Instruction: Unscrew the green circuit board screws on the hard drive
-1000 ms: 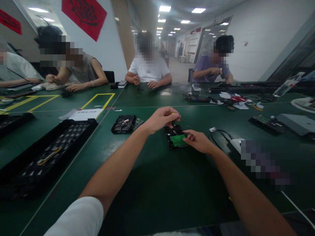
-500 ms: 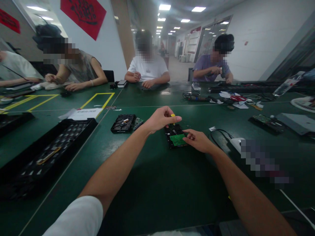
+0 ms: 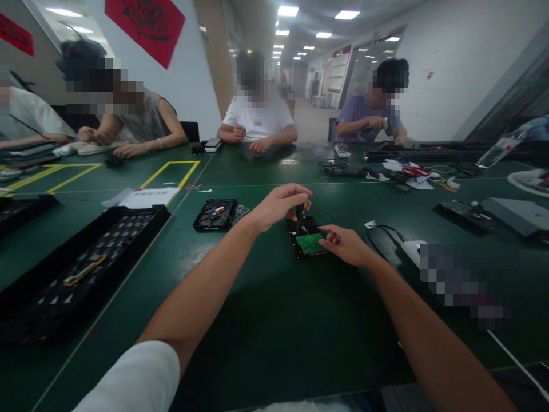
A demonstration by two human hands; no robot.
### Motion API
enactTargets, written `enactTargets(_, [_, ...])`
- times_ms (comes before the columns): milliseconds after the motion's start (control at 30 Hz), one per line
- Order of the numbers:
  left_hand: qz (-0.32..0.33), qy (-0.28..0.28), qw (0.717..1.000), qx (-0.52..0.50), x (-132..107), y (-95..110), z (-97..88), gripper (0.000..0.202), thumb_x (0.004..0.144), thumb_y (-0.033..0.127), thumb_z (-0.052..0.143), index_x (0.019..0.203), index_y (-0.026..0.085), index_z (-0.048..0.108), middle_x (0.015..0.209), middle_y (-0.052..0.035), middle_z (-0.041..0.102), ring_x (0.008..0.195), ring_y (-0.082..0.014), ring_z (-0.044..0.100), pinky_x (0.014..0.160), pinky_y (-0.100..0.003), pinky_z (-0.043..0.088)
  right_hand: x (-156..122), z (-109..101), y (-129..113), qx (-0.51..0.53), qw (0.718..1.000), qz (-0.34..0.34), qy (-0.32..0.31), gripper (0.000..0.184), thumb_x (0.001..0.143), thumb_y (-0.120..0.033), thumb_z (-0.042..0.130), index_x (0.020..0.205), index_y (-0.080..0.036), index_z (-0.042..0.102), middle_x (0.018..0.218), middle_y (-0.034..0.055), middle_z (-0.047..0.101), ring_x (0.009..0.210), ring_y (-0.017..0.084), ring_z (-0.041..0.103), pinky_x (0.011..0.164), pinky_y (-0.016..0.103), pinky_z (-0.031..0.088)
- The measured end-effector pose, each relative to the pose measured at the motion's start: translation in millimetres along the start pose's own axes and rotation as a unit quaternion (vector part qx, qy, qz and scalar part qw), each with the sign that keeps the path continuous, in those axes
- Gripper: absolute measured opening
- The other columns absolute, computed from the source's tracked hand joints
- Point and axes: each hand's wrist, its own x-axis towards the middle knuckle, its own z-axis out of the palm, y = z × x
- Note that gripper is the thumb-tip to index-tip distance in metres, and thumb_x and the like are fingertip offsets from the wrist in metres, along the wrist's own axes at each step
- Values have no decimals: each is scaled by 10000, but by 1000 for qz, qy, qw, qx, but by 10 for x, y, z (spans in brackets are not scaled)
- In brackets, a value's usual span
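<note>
Beneath my hands a black hard drive (image 3: 293, 243) lies on the green table, a green circuit board (image 3: 310, 244) on its near half. My left hand (image 3: 283, 204) is above the drive's far end, its fingers closed round a small screwdriver (image 3: 305, 207) with a yellow part showing. The tool points down at the drive; its tip cannot be made out. At the right edge my right hand (image 3: 342, 245) pinches the board and drive, thumb on the near side and index finger on the far side. Tiny screw-like bits (image 3: 327, 219) lie just beyond the drive.
Left of the drive sit another black drive (image 3: 214, 214) and a loose circuit board (image 3: 240, 213). A long black tray (image 3: 141, 229) stands farther left. To the right are a white power strip (image 3: 412, 247) with cable and a drive (image 3: 465, 216). Several people sit across the table.
My left hand's fingers have shifted on the screwdriver, now covering most of its yellow top. The drive and my right hand have stayed in place.
</note>
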Motion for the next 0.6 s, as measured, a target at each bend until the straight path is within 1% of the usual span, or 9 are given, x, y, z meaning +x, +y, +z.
enactTargets(100, [-29,5,997,-66,-13,28,32,192,906,310,645,1027,173,587,955,-112,737,909,-226,716,551,-236,518,-2,-1,-5,-5,1000,1,-2,483,939,-431,644,1357,-192,622,874,36,699,718,171,631,667,305,490])
enactTargets(167, [-38,6,996,-86,-14,38,42,125,903,279,601,965,173,574,957,-120,735,905,-234,717,535,-240,514,-1,1,-2,-4,1000,-1,-3,482,941,-436,645,1358,-195,622,875,36,697,721,171,631,665,303,487])
enactTargets(233, [-28,9,997,-72,-8,39,38,111,897,261,570,922,161,610,979,-121,723,900,-220,698,534,-237,513,0,4,4,-3,1000,-2,-1,482,939,-438,649,1358,-201,622,877,35,698,719,169,629,663,301,484])
enactTargets(333, [-16,26,999,-26,4,34,17,160,892,252,561,890,143,678,961,-99,690,837,-173,650,534,-215,500,2,8,11,0,1000,-3,3,472,936,-438,654,1346,-206,629,869,32,697,712,166,627,664,299,482])
enactTargets(433, [-29,27,999,-23,2,38,9,191,917,261,539,939,142,687,899,-84,672,803,-165,650,519,-206,489,0,7,4,1,1000,-9,4,470,936,-433,653,1342,-198,629,865,30,695,710,164,628,665,297,484])
enactTargets(533, [-32,17,999,-39,-8,42,26,184,953,260,498,1037,158,627,848,-76,689,791,-185,686,511,-217,496,-4,2,-12,-3,1000,-7,4,480,938,-429,648,1351,-185,621,865,33,696,713,167,631,661,295,487])
enactTargets(600, [-29,18,999,-38,-11,40,42,159,975,270,486,1060,171,577,840,-78,712,767,-188,694,505,-220,495,-6,-3,-20,-6,1000,-6,0,481,941,-430,644,1354,-184,620,868,35,697,720,169,636,663,295,491])
